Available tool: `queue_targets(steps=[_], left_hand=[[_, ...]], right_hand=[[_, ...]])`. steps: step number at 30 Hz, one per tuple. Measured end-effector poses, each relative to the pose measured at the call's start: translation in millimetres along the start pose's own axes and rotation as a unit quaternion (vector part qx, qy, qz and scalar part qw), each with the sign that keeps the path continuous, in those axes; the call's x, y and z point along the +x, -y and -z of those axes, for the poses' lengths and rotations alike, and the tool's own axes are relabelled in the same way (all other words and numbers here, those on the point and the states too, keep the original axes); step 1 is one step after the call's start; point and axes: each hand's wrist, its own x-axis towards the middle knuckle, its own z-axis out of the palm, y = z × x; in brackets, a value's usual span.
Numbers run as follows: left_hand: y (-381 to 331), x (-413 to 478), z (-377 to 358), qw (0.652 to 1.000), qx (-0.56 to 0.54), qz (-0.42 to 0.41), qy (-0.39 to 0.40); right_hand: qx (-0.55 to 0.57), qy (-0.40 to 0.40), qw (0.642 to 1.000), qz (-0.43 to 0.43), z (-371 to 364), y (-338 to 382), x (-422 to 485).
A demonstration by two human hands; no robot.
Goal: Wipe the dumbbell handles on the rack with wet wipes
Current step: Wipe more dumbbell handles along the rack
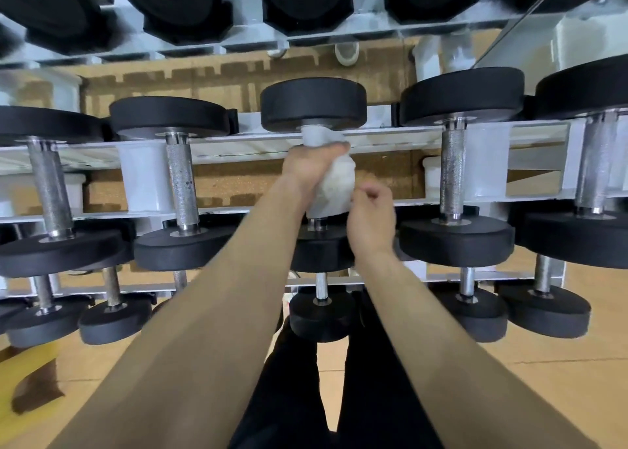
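The left hand (311, 164) grips a white wet wipe (334, 188) wrapped round the handle of the centre dumbbell (312, 103) on the middle tier of the rack (390, 139). The right hand (370, 217), fingers curled, sits against the wipe's near end; I cannot tell whether it pinches it.

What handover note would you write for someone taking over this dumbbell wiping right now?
Left-hand grip holds the wet wipe wrapped round the handle of the centre dumbbell, middle rack shelf.
Right-hand grip: fingers curled at the wipe's lower edge; a pinch is unclear.
Done: unknown beyond this handle.
Left: finish it, then the bare handles either side.
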Motion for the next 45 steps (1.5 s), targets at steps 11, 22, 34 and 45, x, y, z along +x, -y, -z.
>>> queue_targets(steps=[11, 22, 34, 45], left_hand=[[2.9, -0.8, 5.1, 0.999, -0.025, -0.029, 0.023], [13.5, -5.2, -1.1, 0.998, 0.011, 0.064, 0.005], [-1.9, 14.4, 13.8, 0.985, -0.113, 0.007, 0.131], [37.3, -12.1, 27.9, 0.98, 0.122, -0.082, 0.13]], right_hand=[[-0.01, -0.044, 0.998, 0.038, -8.4, -4.9, -5.2], [-0.011, -0.057, 0.997, 0.055, -8.9, -6.3, -3.7], [-0.02, -0.075, 0.995, 0.062, -10.8, -8.2, -0.2], [-0.113, 0.017, 0.986, 0.125, -6.6, -0.9, -2.7]])
